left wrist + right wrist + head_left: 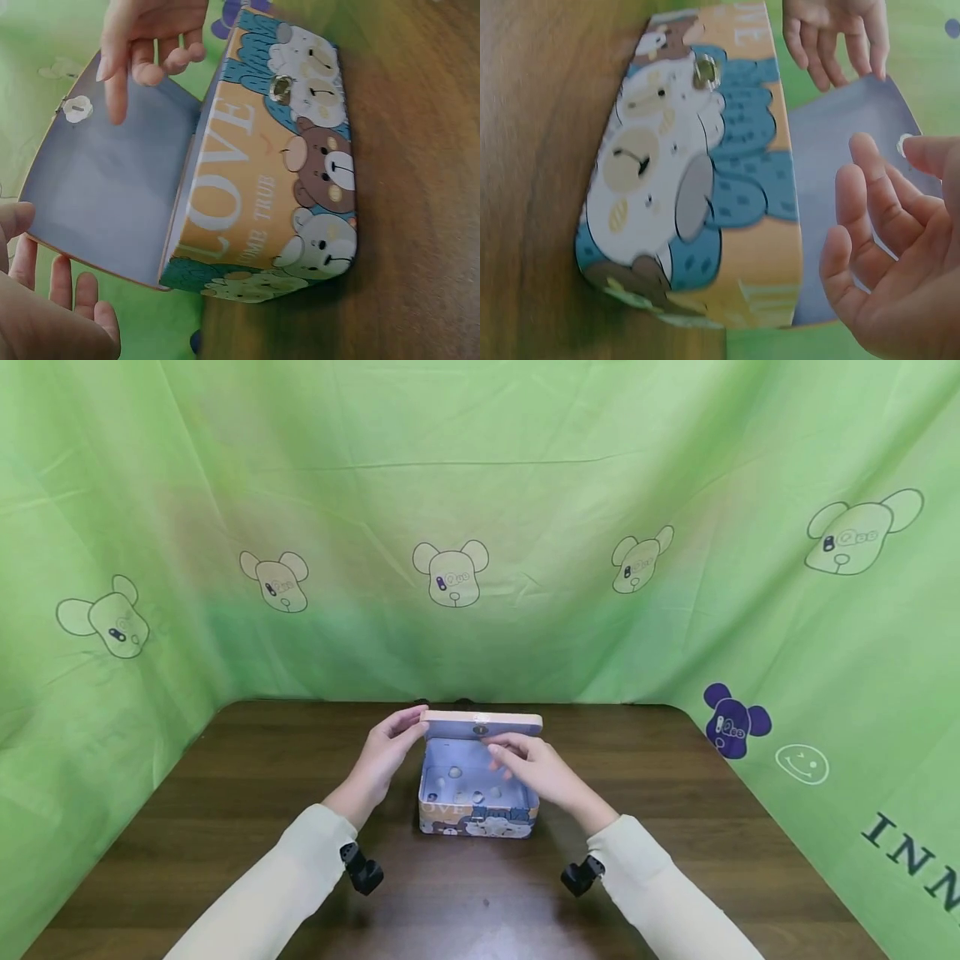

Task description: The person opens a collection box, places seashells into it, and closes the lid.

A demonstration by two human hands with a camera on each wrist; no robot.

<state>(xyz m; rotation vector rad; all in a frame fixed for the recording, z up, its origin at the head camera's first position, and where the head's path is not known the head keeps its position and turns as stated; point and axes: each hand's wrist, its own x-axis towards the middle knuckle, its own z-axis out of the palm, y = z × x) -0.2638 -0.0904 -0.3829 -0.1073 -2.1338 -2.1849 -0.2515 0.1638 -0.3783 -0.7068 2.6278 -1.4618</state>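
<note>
The tin box (477,802) stands at the middle of the wooden table (225,793), near the front edge, with its lid (482,724) raised upright at the far side. The printed front wall shows cartoon bears and the word LOVE, with a small metal clasp (281,88) at its upper rim.

Left hand (386,752): fingers straight and slightly apart, fingertips touching the left end of the lid. No finger curls round the edge.

Right hand (536,768): positioned over the open box, just in front of the lid. Fingers loosely spread and relaxed, gripping nothing. Whether the fingertips touch the lid's inner face cannot be told.

A green cloth (480,510) printed with bear heads hangs behind and beside the table
</note>
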